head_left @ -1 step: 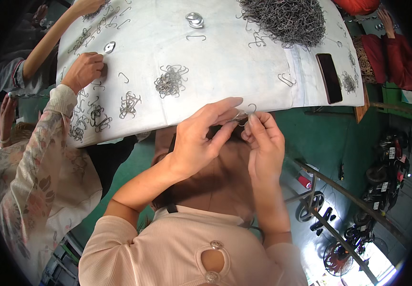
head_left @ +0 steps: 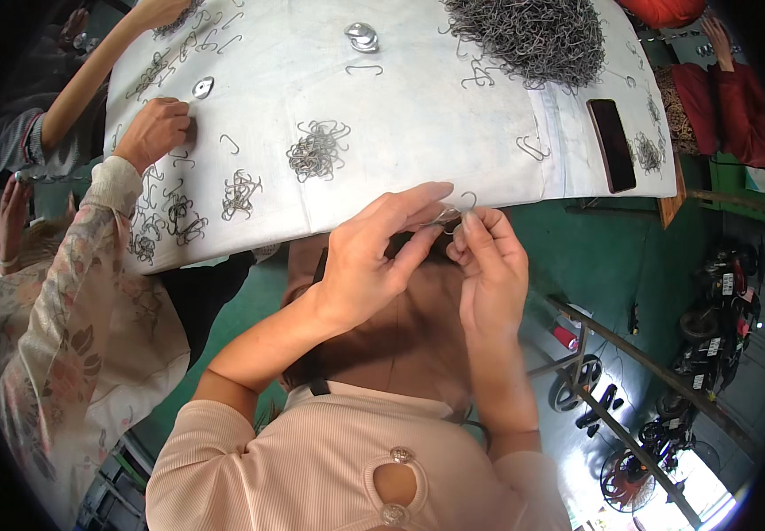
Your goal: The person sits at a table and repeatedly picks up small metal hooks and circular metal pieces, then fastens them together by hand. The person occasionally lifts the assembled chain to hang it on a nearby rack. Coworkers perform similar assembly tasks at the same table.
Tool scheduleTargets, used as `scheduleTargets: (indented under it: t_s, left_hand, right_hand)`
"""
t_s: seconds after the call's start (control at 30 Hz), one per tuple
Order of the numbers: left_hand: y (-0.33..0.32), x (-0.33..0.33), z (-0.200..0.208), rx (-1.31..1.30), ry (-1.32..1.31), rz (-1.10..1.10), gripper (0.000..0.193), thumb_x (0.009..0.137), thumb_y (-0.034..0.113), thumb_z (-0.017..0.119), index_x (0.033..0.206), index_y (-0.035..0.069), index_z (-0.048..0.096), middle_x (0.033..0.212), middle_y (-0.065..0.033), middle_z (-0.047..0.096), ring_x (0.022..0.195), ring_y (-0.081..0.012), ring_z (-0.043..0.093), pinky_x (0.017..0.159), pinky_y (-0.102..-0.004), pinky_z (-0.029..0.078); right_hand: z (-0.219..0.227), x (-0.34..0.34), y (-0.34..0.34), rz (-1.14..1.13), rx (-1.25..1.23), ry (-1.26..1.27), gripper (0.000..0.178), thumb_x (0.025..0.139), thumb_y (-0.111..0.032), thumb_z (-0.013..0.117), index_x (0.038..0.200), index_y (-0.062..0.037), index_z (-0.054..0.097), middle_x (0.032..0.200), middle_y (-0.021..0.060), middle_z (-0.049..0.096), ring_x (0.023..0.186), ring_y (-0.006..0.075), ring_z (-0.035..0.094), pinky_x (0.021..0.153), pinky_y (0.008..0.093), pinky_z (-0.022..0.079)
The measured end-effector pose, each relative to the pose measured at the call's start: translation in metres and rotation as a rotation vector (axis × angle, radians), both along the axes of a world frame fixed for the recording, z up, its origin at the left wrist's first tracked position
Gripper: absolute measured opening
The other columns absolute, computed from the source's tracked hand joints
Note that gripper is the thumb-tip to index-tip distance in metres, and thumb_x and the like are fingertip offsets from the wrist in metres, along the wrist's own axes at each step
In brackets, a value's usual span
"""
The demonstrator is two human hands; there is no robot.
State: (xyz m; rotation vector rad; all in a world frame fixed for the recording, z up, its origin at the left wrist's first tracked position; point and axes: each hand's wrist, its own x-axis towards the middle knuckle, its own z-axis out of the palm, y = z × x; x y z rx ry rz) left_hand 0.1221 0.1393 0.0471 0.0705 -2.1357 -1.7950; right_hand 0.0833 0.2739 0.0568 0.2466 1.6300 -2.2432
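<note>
My left hand [head_left: 367, 252] and my right hand [head_left: 493, 270] meet just off the near edge of the white-covered table [head_left: 418, 124]. Between the thumb and fingers of the left is a small shiny metal piece [head_left: 445, 216], partly covered by the fingertips. The right hand's thumb and fingers pinch a bent wire hook [head_left: 469, 199], whose curved end sticks up above them. Hook and metal piece are close together; whether they are joined I cannot tell. A small heap of wire hooks [head_left: 315, 152] lies on the cloth beyond my left hand.
At the far right rises a large pile of wire hooks [head_left: 537, 40]. A dark phone [head_left: 611, 146] lies near the right edge, silvery metal pieces [head_left: 361, 37] farther back. On my left, a co-worker's hand [head_left: 158, 131] rests over scattered hooks. Metal rails [head_left: 630, 372] stand at lower right.
</note>
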Motion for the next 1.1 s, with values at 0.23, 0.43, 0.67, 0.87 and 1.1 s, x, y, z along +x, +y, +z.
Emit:
scheduleTargets:
  t_s: [0.23, 0.43, 0.67, 0.87, 1.1]
  left_hand:
    - [-0.002, -0.004, 0.001, 0.201, -0.11, -0.011, 0.042, 0.081, -0.009, 0.062, 0.122, 0.0, 0.055, 0.103, -0.0164, 0.068, 0.097, -0.0208, 0.068, 0.081, -0.028, 0.055]
    - [0.004, -0.004, -0.013, 0.002, 0.057, 0.027, 0.045, 0.081, -0.01, 0.063, 0.123, 0.0, 0.055, 0.103, -0.0162, 0.068, 0.092, -0.0201, 0.069, 0.079, -0.0271, 0.055]
    - [-0.068, -0.078, -0.029, -0.361, 0.037, 0.248, 0.026, 0.09, 0.012, 0.061, 0.111, -0.002, 0.063, 0.104, -0.0165, 0.068, 0.09, -0.0185, 0.066, 0.077, -0.0305, 0.053]
    - [-0.149, -0.196, -0.064, -0.791, -0.413, 0.427, 0.037, 0.083, 0.033, 0.067, 0.104, 0.003, 0.069, 0.098, -0.0177, 0.068, 0.088, -0.0259, 0.066, 0.077, -0.0335, 0.051]
    - [-0.151, -0.214, -0.067, -0.564, -0.361, 0.19, 0.029, 0.077, 0.023, 0.073, 0.095, 0.002, 0.067, 0.099, -0.017, 0.068, 0.091, -0.0291, 0.065, 0.076, -0.0369, 0.052]
  right_hand:
    - [0.005, -0.011, -0.003, -0.001, -0.141, -0.186, 0.011, 0.089, -0.01, 0.063, 0.091, 0.0001, 0.061, 0.073, -0.0008, 0.053, 0.068, 0.0065, 0.044, 0.064, 0.0204, 0.035]
    - [-0.008, -0.001, -0.012, -0.075, 0.218, 0.353, 0.008, 0.089, -0.006, 0.063, 0.091, 0.0005, 0.058, 0.089, 0.0029, 0.053, 0.073, 0.0092, 0.049, 0.066, 0.0236, 0.043]
    - [-0.011, 0.004, -0.007, -0.088, 0.465, 0.725, 0.007, 0.087, -0.002, 0.062, 0.09, 0.0005, 0.056, 0.092, 0.0083, 0.05, 0.079, 0.0166, 0.05, 0.068, 0.0256, 0.044]
    - [-0.013, 0.005, 0.0, -0.073, 0.473, 0.699, 0.007, 0.087, -0.002, 0.062, 0.09, 0.0005, 0.056, 0.092, 0.0082, 0.05, 0.08, 0.0171, 0.05, 0.069, 0.026, 0.044]
    - [-0.012, 0.003, 0.003, -0.024, 0.446, 0.672, 0.007, 0.086, -0.003, 0.064, 0.09, -0.0012, 0.059, 0.09, 0.0073, 0.051, 0.078, 0.0174, 0.05, 0.07, 0.027, 0.044]
